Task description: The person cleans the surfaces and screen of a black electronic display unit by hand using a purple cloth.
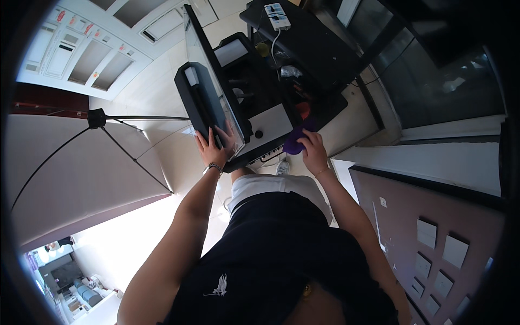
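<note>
My left hand [210,149] rests with spread fingers on the near end of a long black tray-like part [188,97]. That part runs along the outer side of an upright, black-framed glass panel [207,73], and the glass reflects my fingers. In my right hand [313,150] is a purple cloth or pad [294,143], pinched between thumb and fingers. It hangs at the near right corner of a black cabinet or stand, over its edge. On that stand lies a light grey flat surface [274,122] with a round black knob [258,134].
A black table [313,40] bears a white power strip [278,17] with plugs and a cable. An orange-red round item [302,109] lies behind the cloth. Left stands a fabric panel [81,158] on thin black rods. Wall switches [426,232] line the right-hand wall.
</note>
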`<state>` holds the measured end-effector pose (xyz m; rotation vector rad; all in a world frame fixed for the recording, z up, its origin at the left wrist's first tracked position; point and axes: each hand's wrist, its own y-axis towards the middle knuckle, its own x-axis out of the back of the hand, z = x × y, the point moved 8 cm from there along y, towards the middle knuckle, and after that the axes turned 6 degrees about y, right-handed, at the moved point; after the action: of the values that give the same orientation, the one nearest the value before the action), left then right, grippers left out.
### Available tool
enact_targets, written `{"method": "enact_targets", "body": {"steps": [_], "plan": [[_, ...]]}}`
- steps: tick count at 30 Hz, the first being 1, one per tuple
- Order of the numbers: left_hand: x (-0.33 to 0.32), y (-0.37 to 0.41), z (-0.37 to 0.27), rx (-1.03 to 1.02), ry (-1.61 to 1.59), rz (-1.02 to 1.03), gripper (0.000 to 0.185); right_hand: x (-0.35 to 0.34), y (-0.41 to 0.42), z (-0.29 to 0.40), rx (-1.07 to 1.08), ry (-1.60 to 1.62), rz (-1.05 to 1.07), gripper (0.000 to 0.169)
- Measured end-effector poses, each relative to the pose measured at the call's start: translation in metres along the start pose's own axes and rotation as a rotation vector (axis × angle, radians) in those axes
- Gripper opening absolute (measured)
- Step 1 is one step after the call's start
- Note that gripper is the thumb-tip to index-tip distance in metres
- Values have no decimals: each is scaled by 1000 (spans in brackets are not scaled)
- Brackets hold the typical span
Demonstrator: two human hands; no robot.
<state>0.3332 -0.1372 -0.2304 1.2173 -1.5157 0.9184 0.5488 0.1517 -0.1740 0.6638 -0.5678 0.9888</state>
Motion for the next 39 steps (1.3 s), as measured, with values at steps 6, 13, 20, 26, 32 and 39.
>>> {"method": "enact_targets", "body": {"steps": [6, 13, 20, 26, 32, 39], "plan": [[11, -4, -7, 51, 5, 23, 77, 9, 9, -6, -47, 4, -64, 36], [7, 0, -9, 55, -22, 26, 74, -8, 25, -5, -55, -93, -16, 36], [0, -1, 16, 75, -54, 18, 84, -19, 7, 13, 97, -87, 39, 31], [9, -3, -11, 101, 53, 90, 86, 12, 10, -9, -82, -126, -96, 33], [8, -2, -5, 99, 69, 69, 87, -10, -6, 23, 60, -90, 33, 27], [3, -1, 2, 106, 106, 87, 87, 1, -1, 2, -75, -75, -52, 31]]}}
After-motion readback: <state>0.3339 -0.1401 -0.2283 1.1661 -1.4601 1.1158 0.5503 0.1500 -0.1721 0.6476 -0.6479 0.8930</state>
